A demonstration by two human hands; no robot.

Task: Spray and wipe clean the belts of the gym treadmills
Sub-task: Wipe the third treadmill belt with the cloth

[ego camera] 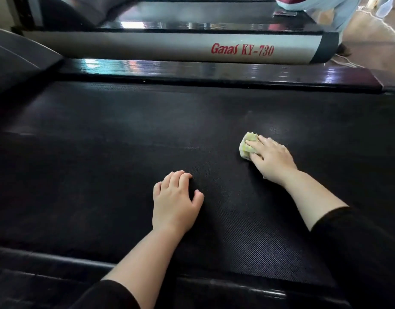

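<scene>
Belt [103,163]: black, ribbed, fills most of the view. Long axis runs left to right, motor hood end at left, tail end at right.

Second treadmill [192,47]: parallel, beyond the far rail [214,72], marked "Ganas KY-730".

Left hand [174,201]: resting on the belt near the middle, fingers loosely curled, holding nothing. Looks like a brace.

Right hand [271,158]: further out and to the right, fingers laid flat over the cloth [247,146], pressing it to the belt.

Cloth: yellowish wad, on the right half of the belt, sticking out past the fingertips toward the upper left. Well apart from the left hand.

Judgement: wiping step in hand. Most of the belt lies to the cloth's left, along the long axis, so the next stroke likely sweeps that way. Right hand does the work; left is nearer the body. No spray bottle in view.
</scene>
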